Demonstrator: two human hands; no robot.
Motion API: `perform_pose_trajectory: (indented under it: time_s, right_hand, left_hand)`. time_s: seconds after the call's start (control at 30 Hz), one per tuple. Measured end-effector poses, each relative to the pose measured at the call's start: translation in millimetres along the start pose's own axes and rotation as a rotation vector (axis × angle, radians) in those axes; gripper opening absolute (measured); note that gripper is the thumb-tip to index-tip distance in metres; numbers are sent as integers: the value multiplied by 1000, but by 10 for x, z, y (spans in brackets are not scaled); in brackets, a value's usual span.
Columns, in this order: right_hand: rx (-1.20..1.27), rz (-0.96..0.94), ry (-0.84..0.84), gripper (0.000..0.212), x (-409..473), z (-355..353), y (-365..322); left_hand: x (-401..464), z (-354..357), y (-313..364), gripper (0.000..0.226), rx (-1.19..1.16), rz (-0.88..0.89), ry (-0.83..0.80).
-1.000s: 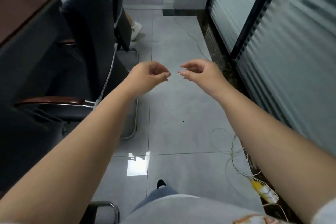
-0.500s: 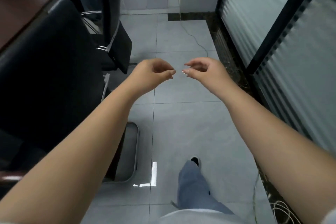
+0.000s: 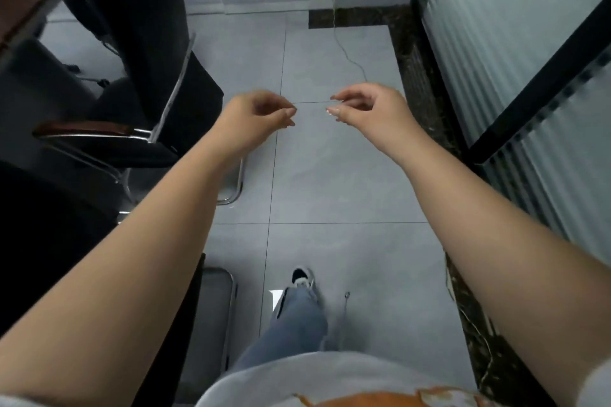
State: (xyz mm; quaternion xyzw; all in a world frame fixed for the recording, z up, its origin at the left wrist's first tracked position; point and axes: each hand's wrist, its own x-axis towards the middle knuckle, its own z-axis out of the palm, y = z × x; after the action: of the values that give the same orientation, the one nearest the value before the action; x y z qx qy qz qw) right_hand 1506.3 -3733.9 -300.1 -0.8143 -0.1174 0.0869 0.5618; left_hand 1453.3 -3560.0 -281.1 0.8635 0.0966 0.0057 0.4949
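My left hand (image 3: 258,119) and my right hand (image 3: 367,109) are held out in front of me at chest height, a short gap apart, above the grey tiled floor (image 3: 330,175). On each hand the thumb and forefinger are pinched together and the other fingers are curled. I see no object in either pinch. A faint line runs between the fingertips; I cannot tell whether it is a thread or a tile joint.
Black office chairs (image 3: 142,76) with chrome frames line the left side beside a dark table (image 3: 29,10). A ribbed glass partition (image 3: 529,59) with black frames runs along the right. Thin cables (image 3: 476,324) lie by its base. My foot (image 3: 302,277) is on the floor.
I have walked forward along the aisle, so chairs and floor slid towards me. My hands kept their pinched pose and are now slightly further apart.
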Motion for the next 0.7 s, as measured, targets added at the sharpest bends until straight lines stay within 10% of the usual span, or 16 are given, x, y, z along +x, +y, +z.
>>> perform_pose_trajectory:
  time_s: [0.7]
  right_hand:
    - [-109,87,-17,7,5051,-71,213]
  left_hand:
    - [5200,-585,-118,7,-78,-22,-2]
